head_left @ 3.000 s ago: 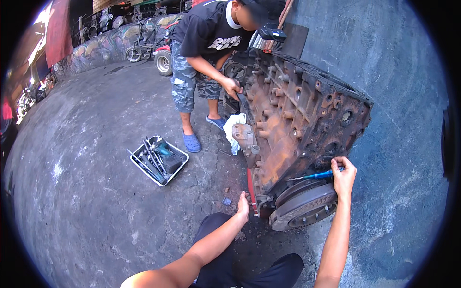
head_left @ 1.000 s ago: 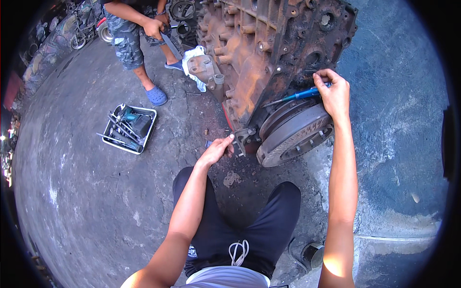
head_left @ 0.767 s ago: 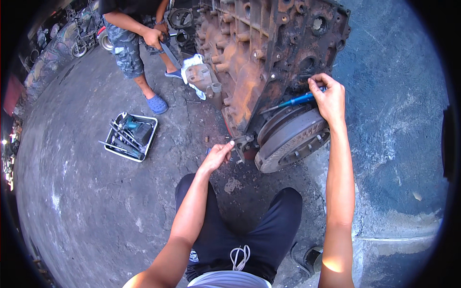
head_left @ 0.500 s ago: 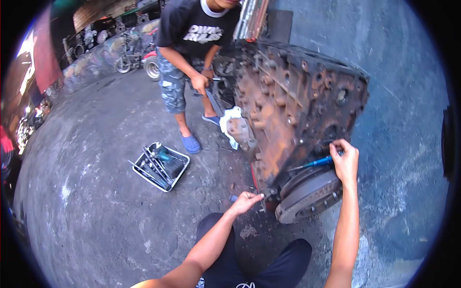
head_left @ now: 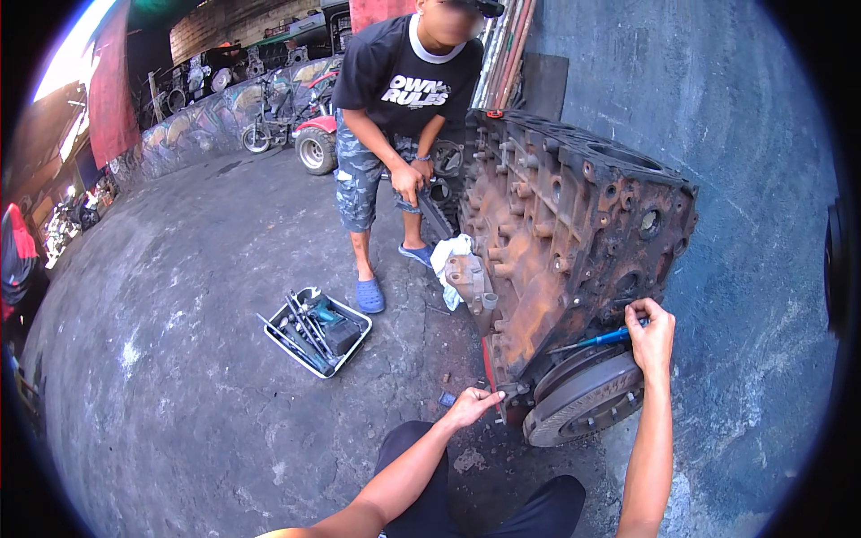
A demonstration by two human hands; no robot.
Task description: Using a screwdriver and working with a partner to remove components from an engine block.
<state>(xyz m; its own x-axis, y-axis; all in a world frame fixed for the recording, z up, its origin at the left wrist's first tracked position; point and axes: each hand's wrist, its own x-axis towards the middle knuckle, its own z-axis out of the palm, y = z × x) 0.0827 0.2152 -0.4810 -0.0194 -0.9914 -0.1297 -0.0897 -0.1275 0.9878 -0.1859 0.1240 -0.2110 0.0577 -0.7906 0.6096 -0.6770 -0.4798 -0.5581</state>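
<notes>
Since half a second earlier only the view shifted; right hand (head_left: 652, 334) stayed closed around the blue-handled tool (head_left: 599, 339) wedged behind the still-mounted flywheel (head_left: 583, 403) on the rusty engine block (head_left: 556, 242), left hand (head_left: 471, 405) loosely curled at its lower corner.

A tool tray (head_left: 318, 334) lies on the ground left of the engine block (head_left: 565, 242), a co-worker (head_left: 395, 125) standing behind it.
</notes>
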